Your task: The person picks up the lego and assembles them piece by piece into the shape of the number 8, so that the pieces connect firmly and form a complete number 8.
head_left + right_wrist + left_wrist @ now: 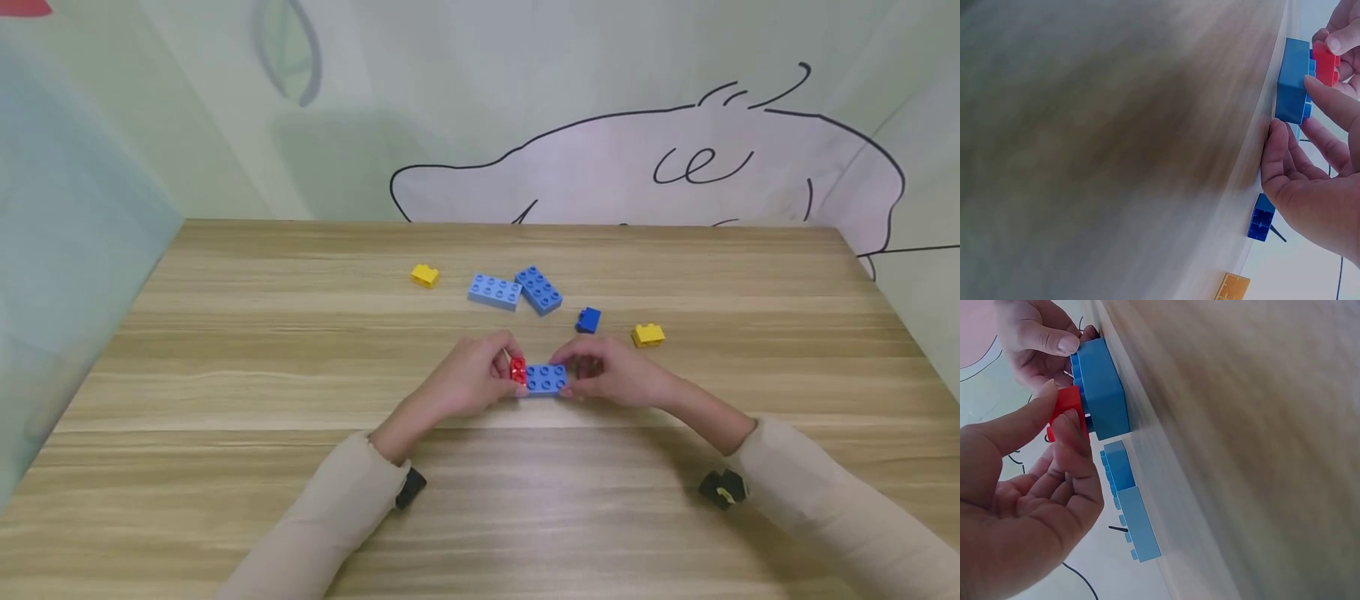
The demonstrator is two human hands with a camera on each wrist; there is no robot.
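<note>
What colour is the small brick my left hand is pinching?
Red, seen best in the left wrist view.

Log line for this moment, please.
left hand: pinches red brick on blue brick | right hand: holds blue brick | table: loose bricks behind

I can't make out the wooden desk (1116, 144) grain in either wrist view; it smears into blur. In the head view, the small red plastic brick (517, 370) is partly covered by left hand (468, 379) fingers, and the right hand (611, 375) hides the right end of the mid-blue studded plastic brick (546, 379). The small yellow brick (1232, 289) is cut by the right wrist view's bottom edge. The left wrist view's edge crops my left palm.
</note>
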